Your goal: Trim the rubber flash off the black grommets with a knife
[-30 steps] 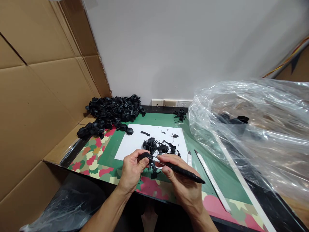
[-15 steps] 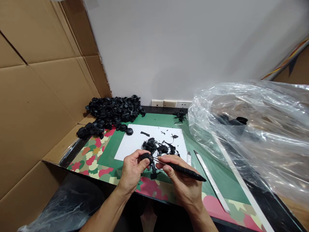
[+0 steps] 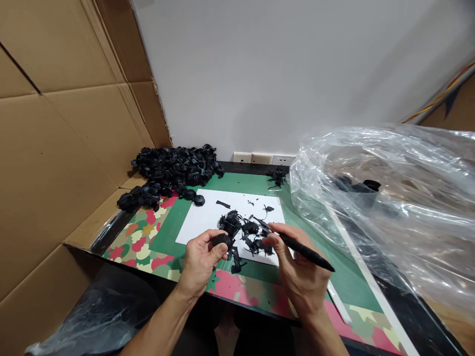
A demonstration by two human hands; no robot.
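Note:
My left hand [image 3: 198,259] is closed on a small black rubber part [image 3: 221,239], rounded at the end, pinched between thumb and fingers over the front of the white sheet [image 3: 198,217]. In my right hand [image 3: 302,267] are black tweezers [image 3: 302,251], held like a pen. Their tips point up and left over black scraps [image 3: 252,227] on the paper, apart from the rubber part; whether they grip a scrap I cannot tell. Just behind my left fingers lies a ribbed black rubber piece [image 3: 232,223]. A longer black strip [image 3: 236,262] lies at the sheet's front edge.
A heap of ribbed black rubber parts [image 3: 174,165] stands at the back left, beside a cardboard wall [image 3: 74,148]. Shavings [image 3: 276,177] lie at the back. A white stick [image 3: 339,304] lies partly under my right hand. Clear plastic bagging [image 3: 389,198] covers the right side.
My right hand has moved right, drawing the tweezers' tips away from the rubber part to over the scraps. My left hand keeps its hold with little movement.

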